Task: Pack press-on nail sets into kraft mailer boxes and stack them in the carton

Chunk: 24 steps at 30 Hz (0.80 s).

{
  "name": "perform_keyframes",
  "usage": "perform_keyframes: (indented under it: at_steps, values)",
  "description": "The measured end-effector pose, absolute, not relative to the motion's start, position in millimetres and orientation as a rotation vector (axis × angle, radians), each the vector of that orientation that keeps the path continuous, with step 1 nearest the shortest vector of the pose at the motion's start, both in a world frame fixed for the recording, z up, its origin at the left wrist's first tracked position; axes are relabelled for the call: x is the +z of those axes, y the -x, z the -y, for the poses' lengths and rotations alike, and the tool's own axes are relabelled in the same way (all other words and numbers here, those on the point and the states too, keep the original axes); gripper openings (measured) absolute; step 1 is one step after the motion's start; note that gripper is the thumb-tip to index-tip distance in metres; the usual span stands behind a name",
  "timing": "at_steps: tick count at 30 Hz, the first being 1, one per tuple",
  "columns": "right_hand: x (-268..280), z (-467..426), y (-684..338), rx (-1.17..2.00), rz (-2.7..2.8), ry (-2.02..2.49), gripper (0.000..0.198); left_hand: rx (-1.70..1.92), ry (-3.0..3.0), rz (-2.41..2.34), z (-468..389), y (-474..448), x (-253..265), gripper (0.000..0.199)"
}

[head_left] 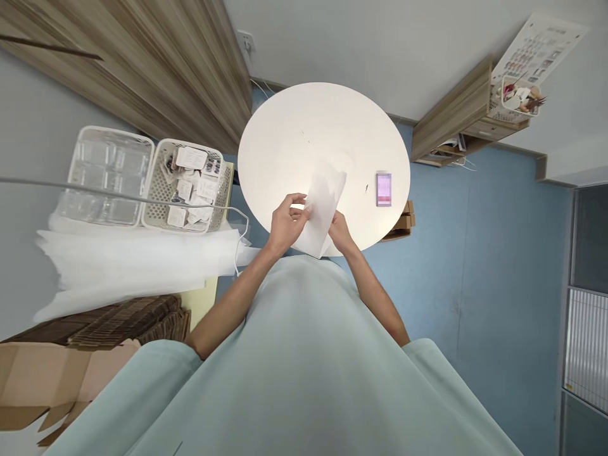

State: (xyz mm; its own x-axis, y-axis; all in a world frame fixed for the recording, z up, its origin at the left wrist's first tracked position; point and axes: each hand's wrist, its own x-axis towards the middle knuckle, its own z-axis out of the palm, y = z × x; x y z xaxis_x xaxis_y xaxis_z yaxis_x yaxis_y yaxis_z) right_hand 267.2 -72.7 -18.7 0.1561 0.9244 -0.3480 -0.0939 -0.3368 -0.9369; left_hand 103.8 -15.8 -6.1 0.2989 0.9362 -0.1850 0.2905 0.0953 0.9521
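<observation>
A folded white translucent sheet (pixel 320 206), thin like foam wrap or paper, is held up over the near edge of the round white table (pixel 280 145). My left hand (pixel 287 220) pinches its left side between thumb and fingers. On the opposite side, my right hand (pixel 339 232) grips the sheet's lower right edge, with its fingertips partly hidden behind it. Whether anything lies inside the fold cannot be seen. A phone with a lit pinkish screen (pixel 384 189) rests on the table to the right of my hands, beside a small dark mark.
At left stand a white basket of small carded packets (pixel 152 196) and a bin of clear plastic boxes (pixel 107 155). White sheets (pixel 142 259) are stacked before them, above flattened cardboard (pixel 133 323). A cable (pixel 190 204) crosses there. A wooden cabinet (pixel 456 111) stands at right.
</observation>
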Motion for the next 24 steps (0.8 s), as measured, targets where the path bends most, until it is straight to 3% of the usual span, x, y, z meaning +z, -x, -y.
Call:
perform_keyframes:
  at_steps: [11,24]
  values:
    - [-19,69,-252,1.265,0.928,1.565,0.053,0.858,-1.613,-1.193,18,-90,-12,0.031]
    - [-31,73,-254,1.346,0.974,1.686,0.075,0.945,-1.621,-1.06,13,-81,-11,0.03]
